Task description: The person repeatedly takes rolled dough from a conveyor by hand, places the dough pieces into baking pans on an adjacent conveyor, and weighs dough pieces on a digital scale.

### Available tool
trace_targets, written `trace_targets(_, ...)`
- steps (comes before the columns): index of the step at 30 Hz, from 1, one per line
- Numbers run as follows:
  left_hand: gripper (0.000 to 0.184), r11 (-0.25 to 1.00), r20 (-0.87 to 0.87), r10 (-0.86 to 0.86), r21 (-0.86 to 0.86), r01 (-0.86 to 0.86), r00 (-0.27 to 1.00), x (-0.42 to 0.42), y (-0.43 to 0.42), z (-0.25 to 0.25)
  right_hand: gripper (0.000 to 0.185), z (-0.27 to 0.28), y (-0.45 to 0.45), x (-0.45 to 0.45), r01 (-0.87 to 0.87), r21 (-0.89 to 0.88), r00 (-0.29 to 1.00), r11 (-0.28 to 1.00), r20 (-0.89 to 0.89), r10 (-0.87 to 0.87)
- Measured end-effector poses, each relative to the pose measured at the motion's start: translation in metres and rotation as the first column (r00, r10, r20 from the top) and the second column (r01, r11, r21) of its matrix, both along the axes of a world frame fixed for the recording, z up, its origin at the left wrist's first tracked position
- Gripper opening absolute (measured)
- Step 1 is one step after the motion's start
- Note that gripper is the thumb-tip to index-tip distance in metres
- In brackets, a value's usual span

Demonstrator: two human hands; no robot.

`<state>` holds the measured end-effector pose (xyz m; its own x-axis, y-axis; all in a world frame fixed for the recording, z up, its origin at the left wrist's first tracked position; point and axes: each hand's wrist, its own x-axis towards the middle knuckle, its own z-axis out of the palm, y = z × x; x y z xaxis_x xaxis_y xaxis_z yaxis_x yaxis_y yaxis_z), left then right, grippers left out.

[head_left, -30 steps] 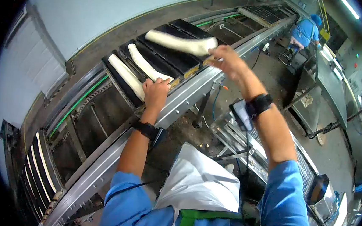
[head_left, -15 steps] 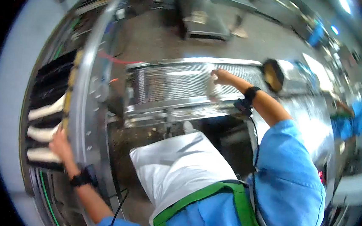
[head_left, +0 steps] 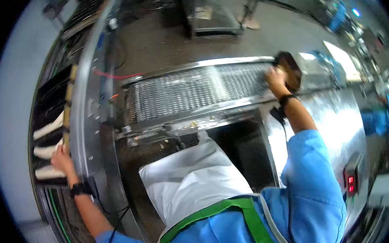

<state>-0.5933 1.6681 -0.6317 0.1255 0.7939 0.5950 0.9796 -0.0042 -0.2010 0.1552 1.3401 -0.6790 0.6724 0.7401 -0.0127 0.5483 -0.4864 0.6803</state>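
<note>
My left hand (head_left: 63, 160) is at the left conveyor, its fingers closed at the right end of the middle pale dough strip (head_left: 46, 152). Another dough strip (head_left: 50, 128) lies above it and a third (head_left: 49, 172) below, each on a dark tray (head_left: 50, 102). My right hand (head_left: 277, 80) is over the right end of the metal mesh belt (head_left: 187, 93), against the dark-edged mouth of a machine (head_left: 290, 73). Its fingers are blurred, and whether they hold anything does not show.
A steel rail (head_left: 81, 94) runs between the left conveyor and me. To the right are a steel surface (head_left: 329, 118) and a box with red digits (head_left: 350, 179). A person in blue (head_left: 387, 116) is at the far right. A steel table (head_left: 216, 25) stands beyond the belt.
My right hand has moved right along the mesh belt to the machine mouth; the blurred pale piece below it earlier no longer shows. My left hand stays beside the dough strips.
</note>
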Motion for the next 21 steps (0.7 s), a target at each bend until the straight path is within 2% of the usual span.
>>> trace_targets(1, 0.025, 0.988, 0.045, -0.157, 0.019, 0.156, 0.987, -0.009, 0.009, -0.009, 0.034, 0.032, 0.007, -0.016, 0.041, -0.081, 0.983, 0.996, -0.175, -0.055)
trace_targets(2, 0.023, 0.996, 0.042, -0.082, -0.026, 0.083, 0.996, 0.013, -0.013, 0.008, 0.032, -0.014, 0.003, 0.031, -0.016, 0.206, 0.987, 0.978, -0.156, 0.049)
trace_targets(3, 0.021, 0.996, 0.119, -0.06, -0.058, 0.067, 0.991, 0.021, -0.019, 0.011, 0.035, 0.009, 0.007, 0.001, -0.02, 0.438, 0.974, 0.899, -0.196, 0.117)
trace_targets(4, 0.022, 0.995, 0.147, -0.023, -0.094, 0.037, 0.989, 0.025, -0.023, 0.014, 0.04, 0.002, 0.015, 0.015, 0.075, 0.493, 0.923, 0.867, -0.364, 0.127)
trace_targets(5, 0.022, 0.994, 0.166, -0.029, -0.101, 0.046, 0.986, 0.032, -0.029, 0.02, 0.038, -0.002, 0.017, 0.02, 0.007, 0.473, 0.922, 0.881, -0.344, 0.177)
trace_targets(6, 0.02, 0.996, 0.169, -0.073, -0.036, 0.081, 0.983, 0.033, -0.034, 0.019, 0.033, 0.034, 0.028, 0.007, -0.153, 0.312, 0.836, 0.937, -0.464, 0.292)
trace_targets(7, 0.019, 0.997, 0.164, -0.066, -0.029, 0.071, 0.984, 0.031, -0.032, 0.013, 0.028, 0.038, 0.027, 0.015, -0.427, 0.5, 0.731, 0.754, -0.3, 0.613)
trace_targets(9, 0.018, 0.992, 0.22, -0.005, -0.121, 0.033, 0.975, 0.041, -0.041, 0.027, 0.035, 0.076, 0.064, 0.036, -0.222, 0.348, 0.844, 0.911, -0.399, 0.358)
trace_targets(11, 0.017, 0.992, 0.274, -0.023, -0.115, 0.056, 0.962, 0.041, -0.039, 0.025, 0.039, 0.154, 0.092, 0.012, -0.063, 0.514, 0.823, 0.856, -0.458, 0.336)
trace_targets(12, 0.016, 0.994, 0.268, -0.027, -0.099, 0.055, 0.963, 0.043, -0.04, 0.027, 0.038, 0.198, 0.102, -0.023, 0.092, 0.703, 0.672, 0.706, -0.567, 0.477)
trace_targets(13, 0.016, 0.995, 0.259, -0.034, -0.079, 0.056, 0.965, 0.046, -0.045, 0.031, 0.039, 0.238, 0.107, -0.058, 0.295, 0.797, 0.492, 0.527, -0.599, 0.631)
trace_targets(15, 0.016, 0.997, 0.276, -0.019, -0.073, 0.041, 0.961, 0.046, -0.047, 0.03, 0.041, 0.292, 0.135, -0.083, 0.322, 0.838, 0.338, 0.441, -0.537, 0.773)
trace_targets(17, 0.017, 0.997, 0.294, -0.012, -0.064, 0.032, 0.956, 0.047, -0.047, 0.031, 0.04, 0.333, 0.173, -0.097, 0.34, 0.864, 0.103, 0.372, -0.428, 0.898)
trace_targets(19, 0.015, 0.998, 0.272, -0.019, -0.053, 0.035, 0.962, 0.048, -0.05, 0.034, 0.037, 0.36, 0.203, -0.157, 0.433, 0.843, -0.005, 0.319, -0.351, 0.936)
trace_targets(21, 0.014, 0.998, 0.286, -0.008, -0.053, 0.024, 0.958, 0.049, -0.052, 0.036, 0.035, 0.356, 0.247, -0.201, 0.299, 0.9, -0.198, 0.317, -0.266, 0.943)
